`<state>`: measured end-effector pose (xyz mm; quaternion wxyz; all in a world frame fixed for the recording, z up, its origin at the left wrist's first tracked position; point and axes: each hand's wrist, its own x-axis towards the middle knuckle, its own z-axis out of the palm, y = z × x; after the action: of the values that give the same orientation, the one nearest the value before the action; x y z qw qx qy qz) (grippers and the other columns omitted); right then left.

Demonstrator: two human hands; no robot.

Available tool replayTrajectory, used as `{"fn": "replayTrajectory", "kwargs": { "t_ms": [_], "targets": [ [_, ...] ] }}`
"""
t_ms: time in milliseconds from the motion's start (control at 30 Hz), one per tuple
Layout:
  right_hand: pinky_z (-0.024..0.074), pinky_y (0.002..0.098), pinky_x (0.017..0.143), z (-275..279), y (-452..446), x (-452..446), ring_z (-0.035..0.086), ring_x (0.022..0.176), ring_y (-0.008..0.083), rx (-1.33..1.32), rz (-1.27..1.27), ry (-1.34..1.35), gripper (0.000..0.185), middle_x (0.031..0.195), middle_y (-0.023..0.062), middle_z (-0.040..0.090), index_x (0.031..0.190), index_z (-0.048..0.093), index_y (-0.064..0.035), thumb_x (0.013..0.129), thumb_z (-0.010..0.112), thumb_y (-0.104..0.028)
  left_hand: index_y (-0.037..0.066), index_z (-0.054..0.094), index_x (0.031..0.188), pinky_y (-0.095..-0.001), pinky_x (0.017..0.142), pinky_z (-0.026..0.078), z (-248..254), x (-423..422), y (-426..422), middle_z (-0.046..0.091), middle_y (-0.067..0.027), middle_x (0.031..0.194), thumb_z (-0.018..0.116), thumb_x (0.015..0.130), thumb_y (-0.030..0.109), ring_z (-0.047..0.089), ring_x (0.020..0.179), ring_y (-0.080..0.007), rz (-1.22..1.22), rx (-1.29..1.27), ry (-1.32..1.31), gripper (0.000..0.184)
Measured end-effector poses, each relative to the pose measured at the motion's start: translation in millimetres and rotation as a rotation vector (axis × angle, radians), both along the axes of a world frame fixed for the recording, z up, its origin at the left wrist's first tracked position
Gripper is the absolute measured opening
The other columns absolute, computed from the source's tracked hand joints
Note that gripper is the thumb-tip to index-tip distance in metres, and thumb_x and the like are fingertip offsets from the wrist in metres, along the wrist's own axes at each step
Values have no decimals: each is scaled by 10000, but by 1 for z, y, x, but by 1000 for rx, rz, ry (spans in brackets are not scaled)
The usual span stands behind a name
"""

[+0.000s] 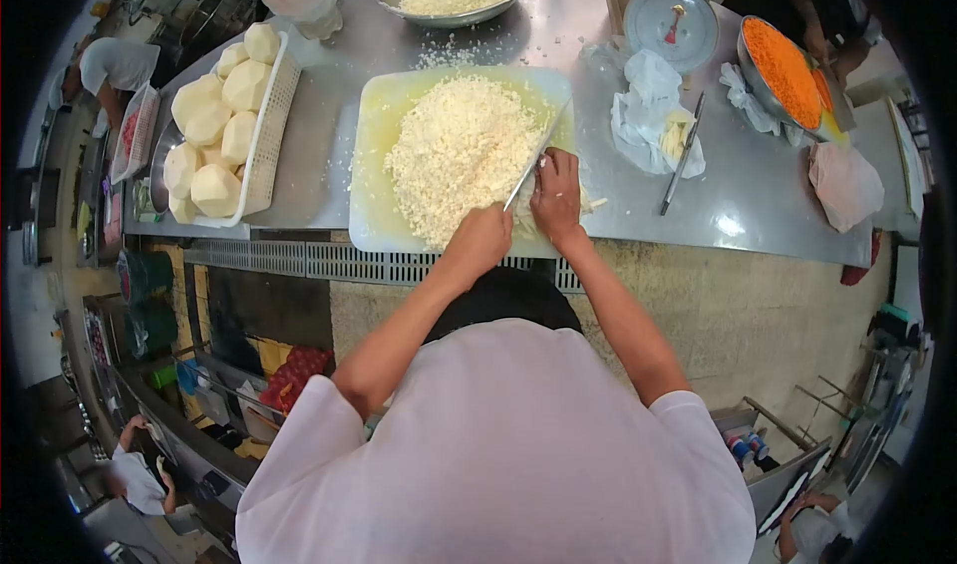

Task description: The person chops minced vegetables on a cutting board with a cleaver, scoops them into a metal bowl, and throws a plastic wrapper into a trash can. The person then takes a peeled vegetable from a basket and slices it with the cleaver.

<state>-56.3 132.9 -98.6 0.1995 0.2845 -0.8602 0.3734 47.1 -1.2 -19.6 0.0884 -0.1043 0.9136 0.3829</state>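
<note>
My left hand (480,241) is closed around the handle of a knife (529,171), whose long blade slants up and to the right across the cutting board (371,227). Close against the blade's right side is my right hand (556,197), its fingers curled down over pale vegetable strips (596,204) that poke out beside it. Most of what lies under those fingers is hidden. A big heap of finely chopped pale vegetable (454,150) covers the middle of the board, left of the blade.
Peeled root vegetables (214,187) fill a white basket (267,155) at left. Behind the board stands a metal bowl (454,17) of chopped pieces. Rightward lie plastic bags (648,105), a second knife (682,155), a scale (673,27) and a bowl of orange shreds (783,70). Other people work nearby.
</note>
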Motion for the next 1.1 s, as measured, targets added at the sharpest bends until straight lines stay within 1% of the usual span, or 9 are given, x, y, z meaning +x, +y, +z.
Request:
{"fn": "replayTrajectory", "kwargs": {
  "t_ms": [133, 333, 400, 567, 667, 800, 833, 967, 1100],
  "targets": [
    [454, 490, 906, 5, -1, -2, 518, 1038, 431, -4, 24, -32, 298, 1112, 216, 570, 1020, 588, 43, 727, 575, 97, -78, 628, 872, -530, 624, 515, 52, 1, -2, 631, -314, 711, 457, 1062, 253, 654, 645, -470, 0, 55, -124, 418],
    [454, 499, 895, 1, 2, 1, 514, 1032, 439, -26, 22, -35, 286, 1106, 226, 562, 997, 574, 42, 719, 558, 109, -83, 604, 887, -506, 548, 511, 3, 2, 8, 615, -295, 650, 441, 1069, 256, 640, 548, -426, 22, 22, 70, 418],
    [452, 502, 900, 2, 2, -1, 511, 1037, 441, -16, 38, -35, 295, 1107, 226, 560, 1008, 569, 47, 720, 548, 107, -85, 598, 886, -469, 478, 505, 44, -6, 5, 619, -261, 629, 441, 1067, 256, 619, 465, -363, 38, 144, -247, 417],
    [443, 504, 907, 1, 0, 2, 507, 1046, 442, -33, 16, -48, 313, 1109, 228, 555, 1015, 562, 57, 707, 547, 109, -81, 602, 850, -440, 431, 496, -15, 26, 15, 581, -202, 541, 447, 1072, 279, 601, 415, -307, 58, -3, 121, 451],
    [442, 501, 905, -3, 3, 1, 504, 1052, 444, -22, 37, -33, 297, 1115, 229, 553, 1019, 561, 59, 727, 556, 111, -82, 606, 861, -476, 491, 511, 16, -10, 14, 609, -252, 606, 453, 1067, 255, 630, 472, -360, 76, 135, -201, 424],
    [451, 488, 891, 3, 3, -1, 519, 1028, 432, -72, 51, -51, 186, 1102, 222, 566, 1008, 580, 53, 824, 591, 74, -89, 616, 854, -519, 552, 516, 26, 22, 10, 606, -296, 617, 473, 1058, 239, 643, 548, -449, 82, -65, 200, 412],
    [451, 488, 891, 4, 4, -3, 519, 1028, 432, -76, 43, -53, 186, 1102, 222, 566, 1008, 580, 53, 824, 591, 74, -117, 625, 853, -558, 680, 526, 25, 23, 10, 621, -353, 713, 484, 1031, 207, 656, 724, -511, 113, -63, 41, 396],
    [463, 485, 879, 14, 18, -4, 554, 999, 401, -56, 125, -63, 135, 1072, 191, 594, 986, 609, 32, 852, 631, 33, -104, 628, 912, -567, 726, 517, 37, -7, 0, 631, -356, 757, 481, 1034, 202, 657, 784, -515, 131, 95, -197, 361],
    [468, 474, 894, 23, 27, 1, 562, 1039, 383, 29, 201, -14, 180, 1081, 167, 602, 992, 623, 7, 816, 651, 34, -97, 628, 901, -566, 714, 513, 54, 22, 10, 632, -351, 752, 469, 1040, 208, 656, 774, -515, 141, -5, -10, 371]
  ]
}}
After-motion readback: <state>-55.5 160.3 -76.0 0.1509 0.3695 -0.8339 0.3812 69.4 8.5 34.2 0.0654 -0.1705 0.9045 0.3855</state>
